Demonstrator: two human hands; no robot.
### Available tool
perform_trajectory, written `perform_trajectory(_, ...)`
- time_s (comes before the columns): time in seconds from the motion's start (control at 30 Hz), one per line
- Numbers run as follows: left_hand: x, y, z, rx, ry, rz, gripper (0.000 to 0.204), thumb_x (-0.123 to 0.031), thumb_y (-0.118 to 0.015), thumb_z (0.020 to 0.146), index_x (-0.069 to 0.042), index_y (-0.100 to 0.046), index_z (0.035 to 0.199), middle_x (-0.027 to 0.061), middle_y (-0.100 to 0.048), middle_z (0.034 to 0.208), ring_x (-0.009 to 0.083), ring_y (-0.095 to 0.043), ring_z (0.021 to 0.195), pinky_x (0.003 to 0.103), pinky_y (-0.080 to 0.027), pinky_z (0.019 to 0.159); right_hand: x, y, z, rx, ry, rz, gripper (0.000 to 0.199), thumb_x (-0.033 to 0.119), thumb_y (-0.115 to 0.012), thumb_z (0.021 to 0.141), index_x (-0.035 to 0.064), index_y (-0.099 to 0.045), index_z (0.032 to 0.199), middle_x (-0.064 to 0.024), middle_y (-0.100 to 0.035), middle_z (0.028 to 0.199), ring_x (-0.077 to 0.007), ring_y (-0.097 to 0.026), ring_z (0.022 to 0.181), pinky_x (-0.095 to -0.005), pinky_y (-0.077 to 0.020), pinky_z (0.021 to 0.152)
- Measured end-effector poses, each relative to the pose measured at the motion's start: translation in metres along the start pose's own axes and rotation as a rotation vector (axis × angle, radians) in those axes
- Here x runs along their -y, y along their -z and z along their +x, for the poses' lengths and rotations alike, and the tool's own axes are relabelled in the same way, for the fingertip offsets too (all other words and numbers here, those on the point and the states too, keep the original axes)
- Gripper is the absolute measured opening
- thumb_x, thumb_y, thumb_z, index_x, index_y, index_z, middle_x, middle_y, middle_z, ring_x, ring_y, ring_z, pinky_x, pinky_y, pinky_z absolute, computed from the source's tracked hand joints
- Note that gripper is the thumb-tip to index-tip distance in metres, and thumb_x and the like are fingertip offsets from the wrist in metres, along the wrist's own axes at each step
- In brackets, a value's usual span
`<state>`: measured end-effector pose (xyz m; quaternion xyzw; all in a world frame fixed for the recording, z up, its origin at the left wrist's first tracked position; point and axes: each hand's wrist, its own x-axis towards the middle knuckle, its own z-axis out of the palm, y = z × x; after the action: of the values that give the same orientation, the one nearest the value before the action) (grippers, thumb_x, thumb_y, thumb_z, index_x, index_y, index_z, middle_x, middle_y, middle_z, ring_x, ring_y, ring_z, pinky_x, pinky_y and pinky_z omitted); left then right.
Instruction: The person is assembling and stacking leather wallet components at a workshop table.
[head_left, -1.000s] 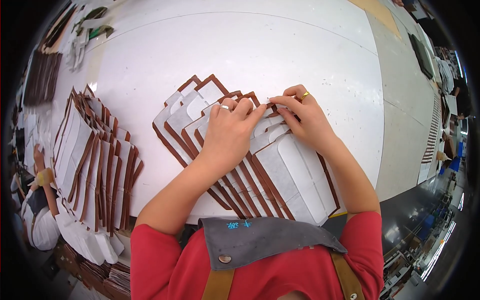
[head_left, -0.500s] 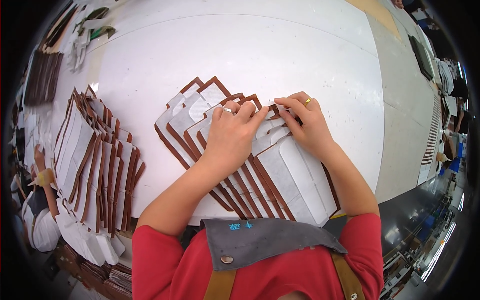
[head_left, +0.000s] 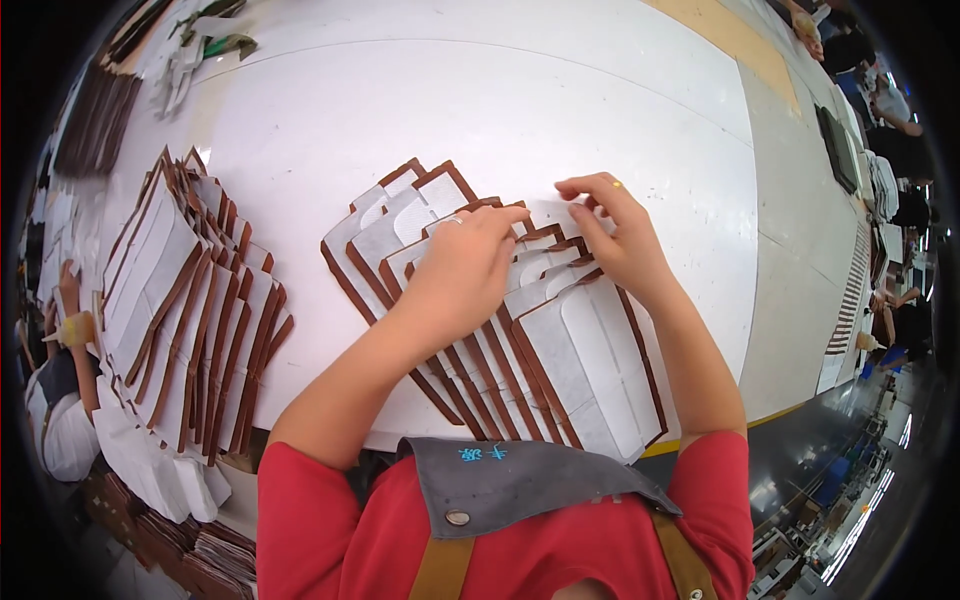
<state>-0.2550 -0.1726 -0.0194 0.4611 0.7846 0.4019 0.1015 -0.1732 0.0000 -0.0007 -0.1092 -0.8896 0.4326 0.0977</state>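
Observation:
Flat grey-white pieces with brown turned edges (head_left: 575,360) lie fanned in an overlapping row on the white table (head_left: 480,110) before me. My left hand (head_left: 465,262) rests across the middle of the fan, its fingers bent and close together at the top brown edge of one piece. That hand partly covers the pieces beneath. Over the upper right corner of the fan is my right hand (head_left: 622,230), thumb and fingers curved apart, and nothing shows between them. A ring is on each hand.
To the left stands a bent, overlapping pile of similar brown-edged pieces (head_left: 190,300). Dark stacked strips (head_left: 100,120) and loose cloth scraps (head_left: 185,60) lie at the far left. Another person's arm (head_left: 75,330) shows at the left rim. A dark flat item (head_left: 836,150) lies at right.
My right hand has lifted slightly away from the pieces' upper edge, and its fingers have come off them. The left hand's fingers have drawn closer together. The view has shifted a little.

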Motion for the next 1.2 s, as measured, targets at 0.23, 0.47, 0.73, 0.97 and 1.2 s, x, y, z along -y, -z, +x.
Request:
perform_trajectory(0.23, 0.010, 0.015, -0.001, 0.013, 0.108, 0.044, 0.028, -0.005, -0.055, 0.079, -0.003, -0.053, 0.107, 0.0120, -0.048, 0.102, 0.0279, -0.046, 0.095, 0.035, -0.039, 0.081, 0.020, -0.014, 0.027, 0.309, -0.100, -0.046, 0.021, 0.005, -0.055, 0.078, 0.0023, -0.056, 0.099, -0.0093, -0.054, 0.088, -0.0183, -0.052, 0.075, -0.0286, -0.0443, 0.068)
perform_trajectory(0.47, 0.015, 0.014, -0.003, -0.007, 0.072, 0.038, 0.026, -0.004, -0.057, 0.077, -0.003, -0.055, 0.103, 0.0112, -0.048, 0.102, 0.0269, -0.046, 0.094, 0.036, -0.038, 0.082, 0.011, -0.016, 0.023, 0.274, -0.121, 0.087, 0.013, -0.001, -0.053, 0.078, 0.0037, -0.060, 0.088, -0.0022, -0.045, 0.081, -0.0101, -0.042, 0.067, -0.0214, -0.0384, 0.063)
perform_trajectory(0.73, 0.021, 0.013, -0.004, -0.005, 0.046, 0.000, 0.019, 0.000, -0.054, 0.078, -0.005, -0.059, 0.096, 0.0053, -0.053, 0.089, 0.0239, -0.048, 0.087, 0.034, -0.036, 0.076, 0.005, -0.021, 0.020, 0.235, -0.041, 0.147, 0.014, -0.002, -0.054, 0.078, 0.0048, -0.061, 0.088, -0.0023, -0.046, 0.086, -0.0118, -0.045, 0.069, -0.0221, -0.0395, 0.064)
perform_trajectory(0.97, 0.023, 0.007, -0.009, -0.022, -0.107, 0.201, 0.025, 0.003, -0.052, 0.077, -0.006, -0.060, 0.099, 0.0035, -0.053, 0.086, 0.0210, -0.047, 0.079, 0.033, -0.034, 0.071, -0.005, -0.024, 0.008, 0.149, 0.249, -0.204, 0.018, -0.003, -0.055, 0.077, 0.0083, -0.065, 0.088, -0.0085, -0.050, 0.090, -0.0196, -0.053, 0.078, -0.0290, -0.0457, 0.067)
perform_trajectory(1.2, 0.020, 0.008, -0.009, -0.027, -0.189, 0.334, 0.038, 0.005, -0.052, 0.071, -0.010, -0.060, 0.104, 0.0018, -0.051, 0.089, 0.0193, -0.047, 0.079, 0.033, -0.033, 0.069, -0.001, -0.020, -0.004, 0.129, 0.106, -0.017, 0.022, -0.004, -0.055, 0.077, 0.0079, -0.064, 0.093, -0.0091, -0.050, 0.092, -0.0200, -0.055, 0.080, -0.0300, -0.0473, 0.069)
